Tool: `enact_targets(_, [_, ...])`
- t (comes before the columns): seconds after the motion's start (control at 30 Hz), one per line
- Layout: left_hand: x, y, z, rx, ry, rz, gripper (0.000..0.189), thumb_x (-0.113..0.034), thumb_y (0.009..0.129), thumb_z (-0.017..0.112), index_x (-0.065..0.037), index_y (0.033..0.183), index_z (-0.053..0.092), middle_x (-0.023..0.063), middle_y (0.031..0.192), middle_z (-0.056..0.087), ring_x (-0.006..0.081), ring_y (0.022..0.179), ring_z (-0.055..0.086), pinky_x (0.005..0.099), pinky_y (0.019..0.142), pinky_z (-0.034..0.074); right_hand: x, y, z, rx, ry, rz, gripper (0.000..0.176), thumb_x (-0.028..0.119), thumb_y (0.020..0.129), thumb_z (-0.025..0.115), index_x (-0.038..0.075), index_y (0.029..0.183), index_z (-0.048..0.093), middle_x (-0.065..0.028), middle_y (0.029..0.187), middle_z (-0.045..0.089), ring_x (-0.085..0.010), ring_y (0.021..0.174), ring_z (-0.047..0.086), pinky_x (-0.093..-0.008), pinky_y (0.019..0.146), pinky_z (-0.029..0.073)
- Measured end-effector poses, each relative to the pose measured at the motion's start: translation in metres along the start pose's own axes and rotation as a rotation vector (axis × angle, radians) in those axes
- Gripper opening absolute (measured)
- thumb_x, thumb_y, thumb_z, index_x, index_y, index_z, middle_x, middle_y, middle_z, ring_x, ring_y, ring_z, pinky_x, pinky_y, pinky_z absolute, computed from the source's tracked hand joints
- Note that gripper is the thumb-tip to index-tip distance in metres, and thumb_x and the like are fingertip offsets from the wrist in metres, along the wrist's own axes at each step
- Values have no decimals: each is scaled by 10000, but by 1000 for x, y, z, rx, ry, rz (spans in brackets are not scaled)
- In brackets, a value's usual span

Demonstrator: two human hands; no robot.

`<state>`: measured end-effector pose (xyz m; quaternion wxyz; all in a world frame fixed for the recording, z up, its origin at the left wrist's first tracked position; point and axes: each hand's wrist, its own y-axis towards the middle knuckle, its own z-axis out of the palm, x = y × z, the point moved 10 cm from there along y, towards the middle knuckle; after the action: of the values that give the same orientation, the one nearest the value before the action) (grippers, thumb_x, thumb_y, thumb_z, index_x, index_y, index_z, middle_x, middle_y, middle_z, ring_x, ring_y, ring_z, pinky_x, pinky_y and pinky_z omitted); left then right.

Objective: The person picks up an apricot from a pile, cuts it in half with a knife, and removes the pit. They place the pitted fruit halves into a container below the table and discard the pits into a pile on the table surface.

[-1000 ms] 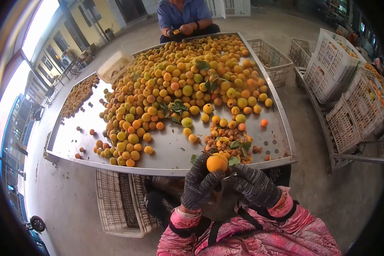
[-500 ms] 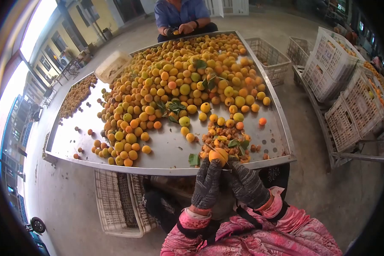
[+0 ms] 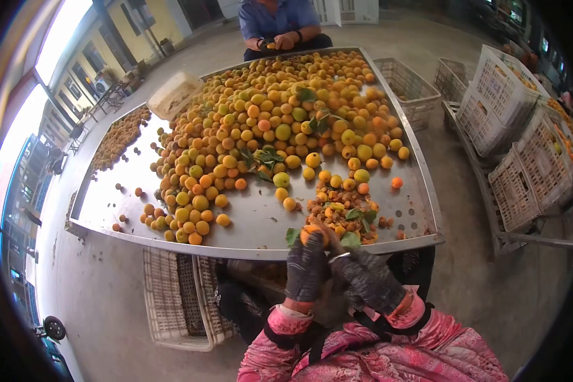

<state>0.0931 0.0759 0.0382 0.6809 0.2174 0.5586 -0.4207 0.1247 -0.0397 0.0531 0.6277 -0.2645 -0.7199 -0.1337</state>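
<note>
In a dark grey glove, my left hand is closed around an orange fruit at the table's front edge. My right hand, gloved the same way, is closed just beside it; a small shiny metal tool shows at its fingers, close to the fruit. Behind my hands lies a pile of torn fruit pieces with green leaves. A large heap of yellow and orange fruit covers much of the metal table.
Across the table sits a person in a blue shirt, hands at a fruit. A pale plastic tub rests on the left edge. Crates of fruit stand on a cart at the right. An empty-looking crate is below the table.
The fruit in my left hand has turned and moved slightly left. My right hand has tilted inward, and the metal tool shows more clearly. The whole view has shifted slightly.
</note>
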Motion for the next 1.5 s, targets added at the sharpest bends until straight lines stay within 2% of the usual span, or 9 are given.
enact_targets(0.07, [6,0,-14,-34,-76,-120,419,-385,880,516,-9,1065,540,24,724,579,87,579,531,196,486,403,-18,-9,-13,-193,648,294,355,57,791,620,4,1133,545,-128,1111,569,-196,1004,564,-303,863,462])
enact_targets(0.3, [-2,-25,7,260,86,-277,262,-281,893,532,-22,923,567,48,750,577,99,616,538,214,518,415,28,12,-13,-2,292,-186,577,118,732,718,13,1231,448,-110,1102,570,-187,992,558,-304,850,455])
enact_targets(0.5, [17,-30,7,277,723,419,213,-223,916,495,-27,963,565,67,946,564,140,843,527,286,742,437,20,13,-6,-195,-90,-345,636,202,674,773,23,1202,467,-152,1056,569,-232,949,574,-329,844,455])
enact_targets(0.57, [37,-27,-8,-83,-409,-173,348,-380,852,538,-74,1018,538,63,890,576,182,824,569,301,675,483,12,10,-5,-337,-159,-425,622,192,675,771,27,1196,472,-139,1024,582,-227,914,583,-324,831,462])
enact_targets(0.83, [49,-35,-22,-148,-816,-282,423,-427,814,566,-83,1053,511,76,957,558,205,833,578,277,677,507,-30,19,23,-137,1001,55,429,38,738,625,32,1148,497,-70,770,601,-129,515,549,-252,430,448])
enact_targets(0.93, [49,-40,-21,-106,-863,-326,386,-401,827,560,-88,1049,514,74,957,553,198,832,575,270,674,502,-36,19,22,-173,850,51,412,19,754,577,30,1158,493,-69,696,579,-132,446,503,-242,412,428])
enact_targets(1.2, [79,-41,-103,-142,137,-170,346,-313,926,441,-99,1194,484,52,965,572,180,829,596,287,704,492,-30,23,21,-113,1047,69,392,23,771,568,19,1157,498,-93,697,580,-147,463,525,-261,390,439])
enact_targets(1.43, [103,-61,-122,-284,-148,-325,438,-341,926,434,-76,1275,429,113,1157,527,215,943,585,289,793,475,-41,27,32,-90,886,125,341,46,811,572,33,1145,503,-80,686,576,-138,461,524,-258,394,442])
enact_targets(1.5, [31,-53,-80,8,604,365,403,-193,867,554,-30,1223,460,135,1296,412,245,1078,531,319,787,512,-35,28,36,-89,910,136,332,56,819,575,38,1142,503,-74,700,580,-132,463,522,-254,396,440])
